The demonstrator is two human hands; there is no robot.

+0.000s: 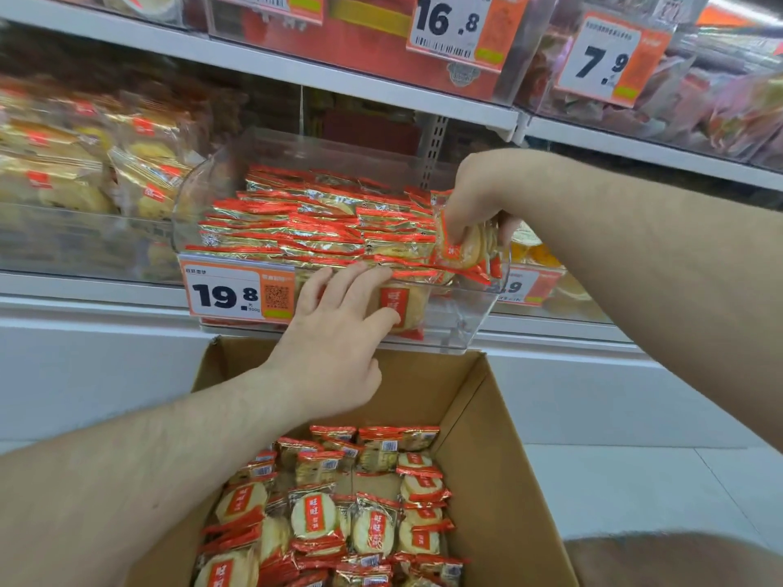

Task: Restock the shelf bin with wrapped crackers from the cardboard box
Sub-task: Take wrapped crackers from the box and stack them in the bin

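- Closest to the camera is the open cardboard box, sitting on the floor right under the shelf. The bottom of it is covered with loose wrapped crackers, round pale ones in clear wrappers with red ends and a red label.
- The left hand reaches up over the box's far edge to the front of the clear shelf bin. Its fingers are stretched out and loose, lying against the bin's front wall next to a cracker pack you can see through the plastic. It isn't gripping anything.
- Just left of that hand there's an orange and white price tag stuck on the bin front, reading 19.8.
- Inside the bin the packs are stacked on edge in tight rows, filling it from the left side almost all the way across.
- The right hand comes in from above at the bin's right end, fingers curled down and pinching a small bunch of crackers, standing them in the gap at that end.
- Further back and up, the next shelf has more clear bins with tags reading 16.8 and 7.9; the snacks to the left are blurry.
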